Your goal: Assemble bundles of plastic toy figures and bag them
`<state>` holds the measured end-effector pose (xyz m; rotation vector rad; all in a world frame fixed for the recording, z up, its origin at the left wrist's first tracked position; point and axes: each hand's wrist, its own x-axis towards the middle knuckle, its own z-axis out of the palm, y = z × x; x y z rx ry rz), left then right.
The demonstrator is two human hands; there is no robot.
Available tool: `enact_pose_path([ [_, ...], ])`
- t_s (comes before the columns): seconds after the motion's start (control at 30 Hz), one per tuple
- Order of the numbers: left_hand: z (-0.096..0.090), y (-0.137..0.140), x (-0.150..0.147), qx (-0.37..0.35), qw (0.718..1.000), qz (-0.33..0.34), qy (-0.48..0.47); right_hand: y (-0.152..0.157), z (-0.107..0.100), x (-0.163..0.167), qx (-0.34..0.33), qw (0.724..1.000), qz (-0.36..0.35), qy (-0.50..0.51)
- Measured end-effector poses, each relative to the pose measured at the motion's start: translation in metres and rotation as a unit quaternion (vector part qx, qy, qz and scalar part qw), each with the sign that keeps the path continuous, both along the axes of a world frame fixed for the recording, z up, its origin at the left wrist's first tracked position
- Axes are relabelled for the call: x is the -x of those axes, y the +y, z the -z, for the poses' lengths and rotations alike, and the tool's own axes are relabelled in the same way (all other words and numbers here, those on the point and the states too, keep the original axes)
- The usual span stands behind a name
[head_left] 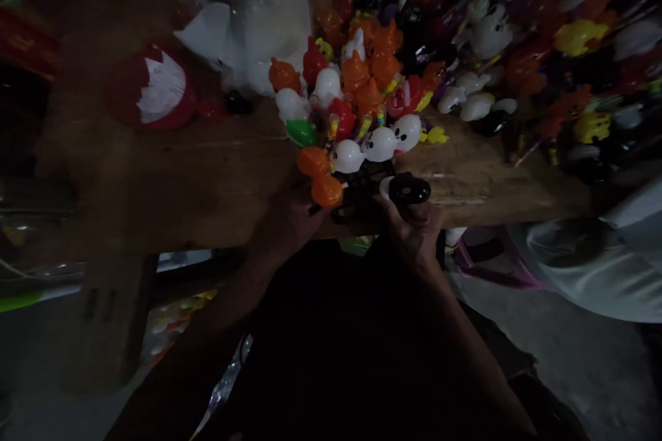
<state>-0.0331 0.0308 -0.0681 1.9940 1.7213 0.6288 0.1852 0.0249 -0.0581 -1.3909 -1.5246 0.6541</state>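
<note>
My right hand [418, 226] is closed at the table's front edge, its thumb against a glossy black-and-white plastic toy [409, 190]. My left hand [305, 219] is curled beside an orange two-lobed plastic toy [325, 190]; its fingers are dark, and what they grip is hard to make out. Between my hands lies a dark, frame-like black object [356, 193], partly hidden. Just beyond it sit a row of white figures with black eyes [380, 145], a green piece [301, 132] and a cluster of orange toys [362, 76].
Many more coloured plastic toys [489, 34] are heaped at the back right of the wooden table [217, 179]. Clear plastic bags [276, 14] stand behind. A red round object with white paper [161, 86] lies left. A pink stool [496, 269] stands below right.
</note>
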Motion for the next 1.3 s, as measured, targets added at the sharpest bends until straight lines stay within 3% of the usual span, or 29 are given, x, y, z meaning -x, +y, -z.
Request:
enact_pose_path([
  [0.2,0.0,-0.002,0.002,0.002,1.0,0.003,-0.011,0.004,0.011,0.019,0.009,1.0,-0.009,-0.005],
  [0.47,0.008,0.002,0.0,-0.047,0.997,0.039,-0.044,0.011,0.019,0.02,-0.096,0.98,-0.046,-0.169],
  [0.63,0.001,0.006,-0.005,-0.064,0.995,0.055,-0.049,0.014,0.019,0.021,-0.176,0.966,-0.051,-0.18],
  [0.77,0.0,0.002,-0.003,-0.062,0.996,0.052,-0.043,0.018,0.02,0.019,-0.164,0.969,-0.071,-0.17],
  [0.87,-0.025,-0.018,0.004,-0.076,0.997,0.024,-0.016,0.02,0.024,0.017,-0.13,0.974,-0.069,-0.172],
  [0.93,-0.057,-0.033,0.007,-0.157,0.988,-0.002,0.001,0.019,0.027,0.02,-0.125,0.976,-0.066,-0.164],
  [1.07,-0.117,-0.036,-0.004,-0.303,0.948,0.069,0.068,0.012,0.023,0.028,-0.153,0.976,-0.074,-0.139],
  [1.13,-0.123,-0.021,-0.016,-0.312,0.94,0.11,0.088,0.009,0.014,0.021,-0.161,0.975,-0.076,-0.13],
  [1.2,-0.114,-0.002,-0.028,-0.295,0.942,0.125,0.096,0.008,0.004,-0.001,-0.146,0.98,-0.041,-0.129],
  [1.3,-0.091,0.019,-0.037,-0.296,0.942,0.141,0.079,0.016,-0.012,-0.062,-0.113,0.969,0.138,-0.171],
])
